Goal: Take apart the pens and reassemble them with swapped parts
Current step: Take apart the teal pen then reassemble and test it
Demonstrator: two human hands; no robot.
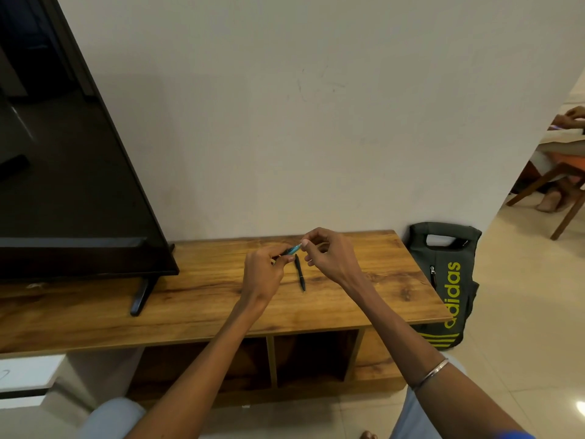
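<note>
Support: low wooden TV unit (364,299) against the wall; open compartments beneath
On top, left: television (63,172) on its black foot
On top, middle: black pen (300,273) lying flat

I face a pale wall (285,106); wooden cabinet (202,299) below, television (63,153) left, bag (446,280) right on tiled floor (522,312).

Soft, even indoor light fills the room, brightest to the right, where the glossy cream floor tiles (538,312) carry a white glare spot at the lower corner. The plain off-white wall (285,122) dims toward the black flat television screen (63,153), which holds faint reflections. Wide-angle distortion bends the edges; the far right background is soft.
</note>
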